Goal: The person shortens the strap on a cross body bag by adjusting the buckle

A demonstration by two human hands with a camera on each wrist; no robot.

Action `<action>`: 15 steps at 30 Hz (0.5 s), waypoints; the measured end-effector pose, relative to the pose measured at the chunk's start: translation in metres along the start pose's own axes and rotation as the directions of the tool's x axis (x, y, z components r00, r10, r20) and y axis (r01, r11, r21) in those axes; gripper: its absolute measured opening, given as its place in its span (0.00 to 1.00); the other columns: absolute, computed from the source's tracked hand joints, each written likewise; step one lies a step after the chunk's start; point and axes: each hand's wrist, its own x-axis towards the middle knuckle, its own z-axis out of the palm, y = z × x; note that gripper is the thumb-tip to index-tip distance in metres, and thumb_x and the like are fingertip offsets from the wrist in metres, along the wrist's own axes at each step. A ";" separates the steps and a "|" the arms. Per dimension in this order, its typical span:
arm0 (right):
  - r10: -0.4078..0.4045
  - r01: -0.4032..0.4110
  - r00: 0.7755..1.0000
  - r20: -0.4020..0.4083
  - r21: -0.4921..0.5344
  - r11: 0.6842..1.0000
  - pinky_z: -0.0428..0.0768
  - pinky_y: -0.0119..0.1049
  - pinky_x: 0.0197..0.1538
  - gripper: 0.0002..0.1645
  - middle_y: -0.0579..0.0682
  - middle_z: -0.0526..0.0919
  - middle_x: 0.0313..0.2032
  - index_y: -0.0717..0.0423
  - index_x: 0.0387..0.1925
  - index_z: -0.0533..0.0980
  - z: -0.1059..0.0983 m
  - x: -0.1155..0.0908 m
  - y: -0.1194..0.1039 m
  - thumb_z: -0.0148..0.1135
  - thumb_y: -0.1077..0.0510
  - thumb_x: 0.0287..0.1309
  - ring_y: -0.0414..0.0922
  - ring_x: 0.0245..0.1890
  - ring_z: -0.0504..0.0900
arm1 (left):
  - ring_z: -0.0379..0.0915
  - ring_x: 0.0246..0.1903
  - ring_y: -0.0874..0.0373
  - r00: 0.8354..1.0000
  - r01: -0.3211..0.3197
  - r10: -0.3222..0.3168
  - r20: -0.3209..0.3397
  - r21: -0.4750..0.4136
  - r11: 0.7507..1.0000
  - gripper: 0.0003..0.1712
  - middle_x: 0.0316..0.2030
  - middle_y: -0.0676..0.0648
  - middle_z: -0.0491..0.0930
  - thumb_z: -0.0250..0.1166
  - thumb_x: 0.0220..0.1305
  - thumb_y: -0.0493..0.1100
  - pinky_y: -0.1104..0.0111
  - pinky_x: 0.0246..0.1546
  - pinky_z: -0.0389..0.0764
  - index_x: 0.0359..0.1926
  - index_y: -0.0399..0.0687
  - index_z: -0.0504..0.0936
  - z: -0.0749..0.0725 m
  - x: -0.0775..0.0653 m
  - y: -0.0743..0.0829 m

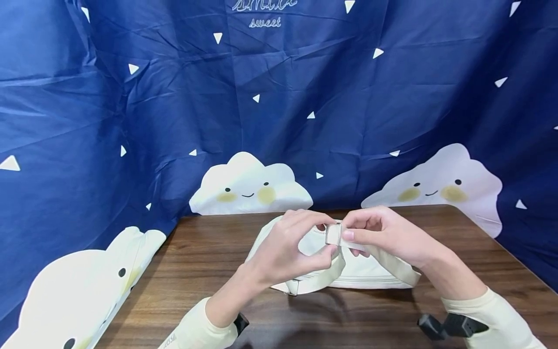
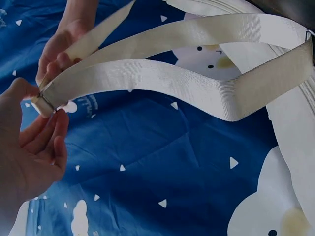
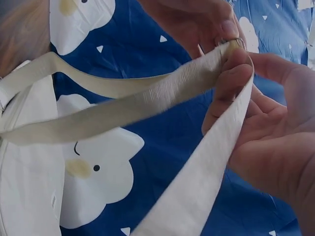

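Note:
A cream-white bag (image 1: pixel 366 272) lies on the table, a zipper running along its near edge. Its webbing strap (image 2: pixel 142 73) rises from it in a long loop up to both hands. My left hand (image 1: pixel 285 249) pinches a small rectangular metal buckle (image 1: pixel 327 234) between thumb and forefinger, above the bag. Just right of the buckle, my right hand (image 1: pixel 390 235) pinches the strap between thumb and fingers. In the right wrist view, the strap's loose tail (image 3: pixel 197 172) hangs down from the buckle past the right palm. A second metal ring (image 1: pixel 293 287) sits on the strap near the table.
The brown wooden table (image 1: pixel 196 271) spreads under the hands and bag. Behind and to the left hangs a dark blue cloth (image 1: pixel 270 126) with white triangles and smiling clouds. Dark wrist cameras (image 1: pixel 453 325) are strapped over both pale sleeves.

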 end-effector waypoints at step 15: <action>0.001 -0.002 1.000 0.021 0.045 0.999 0.77 0.41 0.28 0.06 0.57 0.78 0.26 0.60 0.43 0.81 -0.007 -0.001 0.006 0.59 0.64 0.72 0.51 0.26 0.77 | 0.74 0.39 0.62 0.999 0.000 -0.003 0.042 0.065 0.998 0.18 0.38 0.56 0.78 0.71 0.56 0.43 0.74 0.44 0.71 0.48 0.46 0.82 0.003 -0.001 -0.002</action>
